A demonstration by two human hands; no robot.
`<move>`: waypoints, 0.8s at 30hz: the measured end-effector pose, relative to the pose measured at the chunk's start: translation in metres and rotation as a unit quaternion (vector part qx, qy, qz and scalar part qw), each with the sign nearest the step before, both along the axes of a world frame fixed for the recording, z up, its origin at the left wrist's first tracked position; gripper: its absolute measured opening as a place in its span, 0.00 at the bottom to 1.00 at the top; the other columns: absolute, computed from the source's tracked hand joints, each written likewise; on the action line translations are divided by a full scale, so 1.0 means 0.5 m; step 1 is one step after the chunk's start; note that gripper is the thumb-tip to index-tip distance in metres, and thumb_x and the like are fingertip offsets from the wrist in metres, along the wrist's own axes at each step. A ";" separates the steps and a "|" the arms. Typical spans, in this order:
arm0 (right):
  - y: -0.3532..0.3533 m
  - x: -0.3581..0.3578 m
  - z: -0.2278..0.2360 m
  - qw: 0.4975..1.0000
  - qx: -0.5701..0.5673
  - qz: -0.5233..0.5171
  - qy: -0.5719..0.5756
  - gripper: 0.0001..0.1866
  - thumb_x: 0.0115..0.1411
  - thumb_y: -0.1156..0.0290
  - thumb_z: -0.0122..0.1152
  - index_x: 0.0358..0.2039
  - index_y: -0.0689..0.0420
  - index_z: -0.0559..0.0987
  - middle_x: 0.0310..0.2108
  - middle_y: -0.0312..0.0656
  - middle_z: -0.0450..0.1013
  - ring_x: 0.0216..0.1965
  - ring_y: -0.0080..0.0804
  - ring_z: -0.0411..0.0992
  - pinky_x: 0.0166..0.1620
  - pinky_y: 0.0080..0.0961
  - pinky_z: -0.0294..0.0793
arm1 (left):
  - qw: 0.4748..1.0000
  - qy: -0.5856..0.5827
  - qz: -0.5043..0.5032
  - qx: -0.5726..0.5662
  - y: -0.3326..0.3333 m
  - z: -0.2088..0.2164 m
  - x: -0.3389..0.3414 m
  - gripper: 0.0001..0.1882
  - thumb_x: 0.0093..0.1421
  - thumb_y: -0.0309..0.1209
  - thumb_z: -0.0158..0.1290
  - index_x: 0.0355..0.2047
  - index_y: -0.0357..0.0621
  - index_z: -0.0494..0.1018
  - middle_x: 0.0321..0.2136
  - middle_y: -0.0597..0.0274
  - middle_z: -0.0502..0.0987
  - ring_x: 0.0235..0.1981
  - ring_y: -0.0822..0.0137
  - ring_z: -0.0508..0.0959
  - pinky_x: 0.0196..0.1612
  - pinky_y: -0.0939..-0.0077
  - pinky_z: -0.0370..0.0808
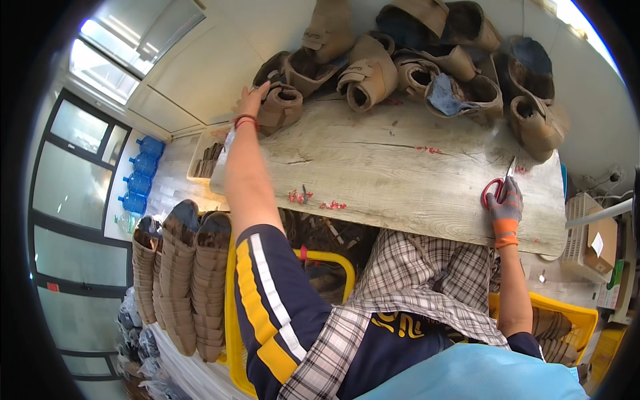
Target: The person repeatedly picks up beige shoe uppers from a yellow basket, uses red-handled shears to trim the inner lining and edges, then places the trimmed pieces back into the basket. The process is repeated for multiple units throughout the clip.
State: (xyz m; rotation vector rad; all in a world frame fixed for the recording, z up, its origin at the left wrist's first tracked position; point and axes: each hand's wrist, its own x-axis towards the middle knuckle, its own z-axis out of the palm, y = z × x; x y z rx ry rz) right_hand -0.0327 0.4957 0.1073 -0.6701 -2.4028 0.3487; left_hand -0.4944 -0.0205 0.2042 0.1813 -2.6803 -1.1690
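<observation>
My left arm stretches to the far left of the table (400, 167). There my bare left hand (251, 103), with a red cord at the wrist, has its fingers extended against the edge of a brown shoe upper (281, 110). It does not appear to grip it. My right hand (505, 203), in a grey and orange glove, rests at the table's right side, closed on scissors (494, 191) with red handles. Their blades point away from me. More brown shoe uppers (370, 73), rolled and piled, lie along the table's back. Some show a blue-grey lining.
Small red scraps (333, 205) dot the tabletop. Tall stacks of nested brown pieces (180, 280) stand at lower left beside a yellow crate (235, 320). Another yellow crate (587, 320) holds brown pieces at lower right. Blue water bottles (140, 183) line the left wall.
</observation>
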 end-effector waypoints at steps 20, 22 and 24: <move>0.005 -0.006 0.002 1.000 -0.009 -0.025 -0.001 0.28 0.45 0.65 0.60 0.49 0.57 0.72 0.51 0.46 0.68 0.52 0.44 0.64 0.56 0.36 0.62 | 0.948 -0.070 -0.305 0.056 0.068 -0.128 0.271 0.31 0.48 0.46 0.57 0.52 0.49 0.68 0.51 0.49 0.69 0.54 0.56 0.67 0.56 0.68 0.61; 0.003 -0.002 0.006 0.999 -0.001 -0.032 -0.001 0.27 0.45 0.64 0.60 0.47 0.58 0.74 0.49 0.46 0.69 0.52 0.45 0.64 0.55 0.36 0.62 | 0.940 -0.055 -0.330 0.075 0.110 -0.132 0.330 0.32 0.48 0.46 0.57 0.52 0.50 0.67 0.52 0.46 0.68 0.54 0.53 0.67 0.56 0.67 0.61; 0.001 -0.006 0.006 0.998 0.024 -0.051 -0.011 0.26 0.45 0.63 0.60 0.47 0.57 0.75 0.48 0.46 0.70 0.51 0.44 0.65 0.54 0.37 0.63 | 0.930 -0.027 -0.359 0.073 0.137 -0.136 0.370 0.32 0.47 0.45 0.57 0.53 0.49 0.67 0.52 0.44 0.68 0.55 0.51 0.66 0.57 0.65 0.61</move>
